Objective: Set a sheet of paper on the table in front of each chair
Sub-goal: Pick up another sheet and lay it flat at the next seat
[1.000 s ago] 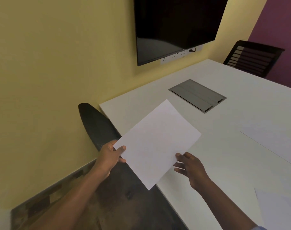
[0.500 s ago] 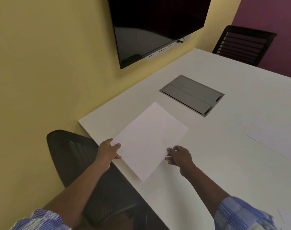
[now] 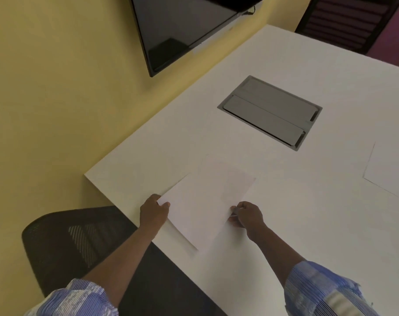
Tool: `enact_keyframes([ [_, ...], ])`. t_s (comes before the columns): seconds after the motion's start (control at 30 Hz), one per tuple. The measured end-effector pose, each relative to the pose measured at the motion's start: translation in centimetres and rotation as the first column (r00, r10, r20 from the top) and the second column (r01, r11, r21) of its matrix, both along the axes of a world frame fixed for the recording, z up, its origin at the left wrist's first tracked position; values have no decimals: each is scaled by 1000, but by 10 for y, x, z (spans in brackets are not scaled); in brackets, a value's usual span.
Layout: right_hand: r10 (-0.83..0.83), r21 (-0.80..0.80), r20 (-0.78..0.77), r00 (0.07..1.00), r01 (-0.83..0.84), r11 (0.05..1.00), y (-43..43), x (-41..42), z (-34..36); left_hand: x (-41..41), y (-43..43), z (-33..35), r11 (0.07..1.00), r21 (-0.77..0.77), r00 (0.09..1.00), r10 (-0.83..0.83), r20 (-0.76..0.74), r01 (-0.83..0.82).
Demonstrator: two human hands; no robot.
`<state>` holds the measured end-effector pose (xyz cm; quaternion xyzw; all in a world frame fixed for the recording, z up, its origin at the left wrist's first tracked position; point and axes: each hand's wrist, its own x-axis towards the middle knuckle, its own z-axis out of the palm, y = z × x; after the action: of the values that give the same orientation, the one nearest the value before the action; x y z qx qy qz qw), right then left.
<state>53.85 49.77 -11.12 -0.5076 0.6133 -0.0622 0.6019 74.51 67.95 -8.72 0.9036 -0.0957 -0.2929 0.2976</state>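
1. My left hand (image 3: pixel 154 212) pinches the left edge of the sheet of paper (image 3: pixel 205 206), with the thumb on top and the fingers curled under it.
2. My right hand (image 3: pixel 248 215) grips the sheet's right edge, fingers curled in on the paper. Both hands are clamped on the same sheet.
3. The sheet is low over the white table (image 3: pixel 285 224), near the table's left corner and turned at an angle to the table edge.
4. The sheet's near corner has a thin shadow under it. I cannot tell whether it is touching the top or just off it.
5. The far end of the sheet is blurred and its outline is unclear.
6. The near chair (image 3: pixel 64 247), black with a mesh back, stands at the table edge just left of my left arm. The sheet is on the table side in front of it.
7. A second sheet (image 3: pixel 390 172) lies flat on the table at the right, well apart from mine and cut off by the frame.
8. A grey hatch (image 3: pixel 269 112) is set into the tabletop beyond my sheet, lid closed.
9. The far chair (image 3: pixel 344 21), dark and slatted, is at the far side, top right.
10. A dark screen (image 3: pixel 178 30) hangs on the yellow wall (image 3: pixel 57 87).
11. Blue striped sleeves (image 3: pixel 326 290) are pushed up both forearms.
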Motion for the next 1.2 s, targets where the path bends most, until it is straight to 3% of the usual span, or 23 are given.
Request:
enact_keyframes([
  [0.07, -5, 8, -20, 1000, 5, 1000, -1, 3, -5, -1, -2, -8, 968, 183, 952, -213, 221, 174],
  [0.1, -8, 11, -26, 1000, 8, 1000, -1, 5, -7, -4, -2, -11, 906, 300, 879, -382, 284, 297],
  [0.17, -16, 18, -26, 1000, 17, 1000, 0, 7, -10, -10, -2, -22, 732, 433, 694, -664, 278, 527],
  [0.23, -14, 19, -33, 999, 14, 1000, 1, 7, -13, -20, -2, -35, 605, 468, 596, -780, 189, 644],
  [0.4, -6, -7, -56, 998, 5, 1000, 7, 6, -17, -34, 3, -60, 547, 499, 602, -796, 62, 672],
  [0.53, 173, -211, -274, 946, -234, 949, 7, 1, -15, -37, 8, -68, 546, 512, 587, -804, 96, 663],
  [0.6, 223, -340, -429, 875, -385, 858, 8, -4, -16, -37, 8, -70, 539, 522, 577, -810, 106, 661],
  [0.7, 309, -528, -536, 786, -598, 603, 11, -10, -22, -37, 6, -69, 534, 530, 573, -813, 108, 659],
  [0.77, 398, -526, -605, 690, -721, 450, 11, -11, -26, -37, 6, -68, 538, 525, 577, -810, 105, 659],
  [0.83, 443, -454, -672, 593, -803, 386, 11, -10, -29, -38, 6, -68, 539, 524, 579, -809, 104, 659],
  [0.97, 482, -344, -731, 483, -871, 351, 10, -8, -31, -40, 5, -67, 542, 525, 581, -807, 107, 657],
  [1.2, 482, -330, -743, 465, -880, 341, 9, -4, -25, -41, 3, -68, 547, 522, 578, -807, 121, 654],
])
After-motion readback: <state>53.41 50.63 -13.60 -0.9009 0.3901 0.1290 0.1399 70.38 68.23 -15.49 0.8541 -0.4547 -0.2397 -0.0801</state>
